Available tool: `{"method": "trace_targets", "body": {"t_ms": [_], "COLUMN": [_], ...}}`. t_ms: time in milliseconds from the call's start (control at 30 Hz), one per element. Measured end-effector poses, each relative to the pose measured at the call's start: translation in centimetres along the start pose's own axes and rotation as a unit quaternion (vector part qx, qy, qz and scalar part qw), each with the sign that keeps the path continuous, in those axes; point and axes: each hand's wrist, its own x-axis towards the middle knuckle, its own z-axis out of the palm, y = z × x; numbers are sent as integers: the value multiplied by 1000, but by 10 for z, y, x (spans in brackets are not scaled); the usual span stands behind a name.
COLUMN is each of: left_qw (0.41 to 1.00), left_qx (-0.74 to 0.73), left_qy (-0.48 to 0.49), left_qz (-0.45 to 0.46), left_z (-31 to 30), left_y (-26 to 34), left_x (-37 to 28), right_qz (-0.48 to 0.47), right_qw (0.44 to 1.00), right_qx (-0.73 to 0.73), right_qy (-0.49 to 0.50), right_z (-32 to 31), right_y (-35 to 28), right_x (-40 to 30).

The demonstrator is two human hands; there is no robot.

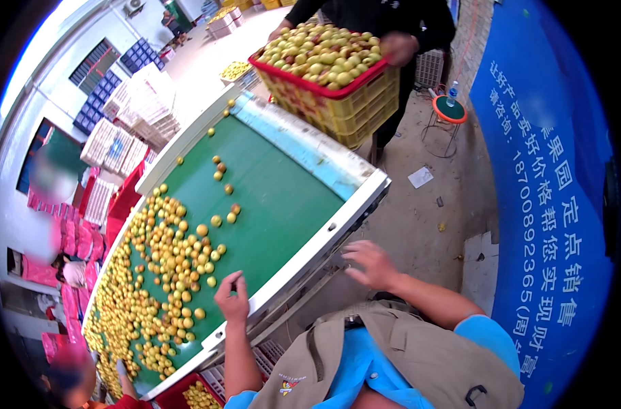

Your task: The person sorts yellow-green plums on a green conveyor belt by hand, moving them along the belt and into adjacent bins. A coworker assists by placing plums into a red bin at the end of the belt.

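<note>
Small round yellow-green and reddish fruits, jujube-like (182,266), lie spread over a green conveyor belt (274,174) with a white metal frame. My left hand (232,301) is raised at the belt's near edge, fingers bent and apart, holding nothing. Beyond the frame's near side, my right hand (370,265) hangs over the gap above the floor, its fingers apart and empty. A yellow plastic crate (359,112) with a red rim, heaped with the same fruits, is gripped by a person in dark clothes at the belt's far end.
A round stool (449,110) bearing a water bottle stands at the right, near a blue banner (535,204) with writing. At lower left a co-worker reaches over the belt. A red crate of fruit (175,399) sits below its near edge. Stacked crates (119,145) stand behind.
</note>
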Motion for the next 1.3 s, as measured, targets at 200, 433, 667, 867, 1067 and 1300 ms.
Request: {"method": "trace_targets", "body": {"t_ms": [200, 433, 667, 867, 1067, 1300], "left_qw": [994, 988, 983, 992, 999, 941], "left_qx": [-25, -20, -105, -74, 18, 115], "left_qy": [-101, -133, -114, -88, 26, 210], "left_qz": [20, 81, 101, 48, 6, -241], "left_z": [137, 254, 365, 378, 356, 314], "left_y": [56, 93, 141, 142, 167, 202], "left_x": [52, 106, 140, 146, 128, 22], "right_qz": [207, 286, 549, 639, 526, 165], "right_qw": [978, 955, 832, 738, 808, 962], "right_qx": [6, 24, 46, -33, -54, 2], "right_qy": [23, -76, -66, -214, -261, -218], "right_z": [-85, -94, -217, -305, -339, -301], "right_y": [96, 220, 441, 491, 564, 580], "right_x": [-69, -72, -296, -256, -172, 61]}}
